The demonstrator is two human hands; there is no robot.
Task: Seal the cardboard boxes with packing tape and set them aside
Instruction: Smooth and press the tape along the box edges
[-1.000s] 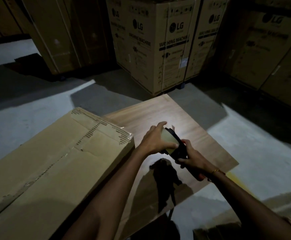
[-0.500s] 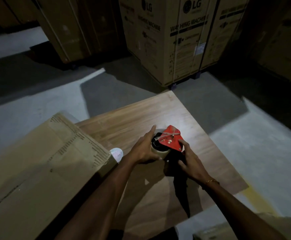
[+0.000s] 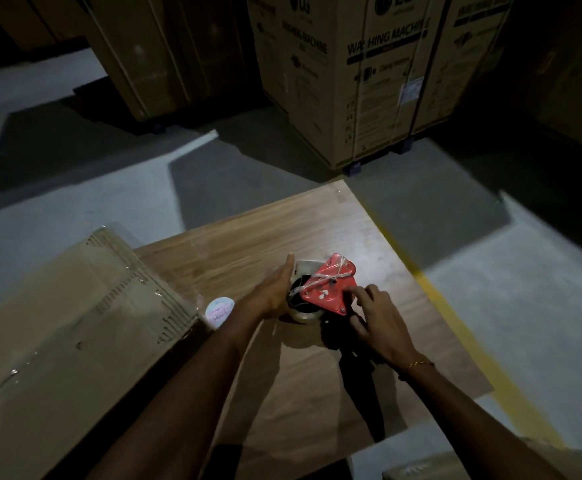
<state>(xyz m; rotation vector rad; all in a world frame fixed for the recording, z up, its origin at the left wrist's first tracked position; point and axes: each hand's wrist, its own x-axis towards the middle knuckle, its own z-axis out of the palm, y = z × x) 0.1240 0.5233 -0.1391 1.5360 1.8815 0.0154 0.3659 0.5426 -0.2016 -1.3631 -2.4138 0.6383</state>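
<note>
A red tape dispenser with a roll of clear packing tape lies on its side on the wooden table. My left hand cups the left side of the roll. My right hand grips the dispenser's dark handle from the right, with a fingertip on the red plate. A long flat cardboard box lies on the table's left part, its flaps closed and a strip of clear tape along its seam.
A small round white sticker or lid lies by the box's corner. Large washing machine cartons stand on the floor behind the table. A yellow line runs along the grey floor to the right. Another carton corner shows at bottom right.
The dispenser was held up in both hands a second ago; it now lies on the table with its red side up. My view has tilted down and shifted right.
</note>
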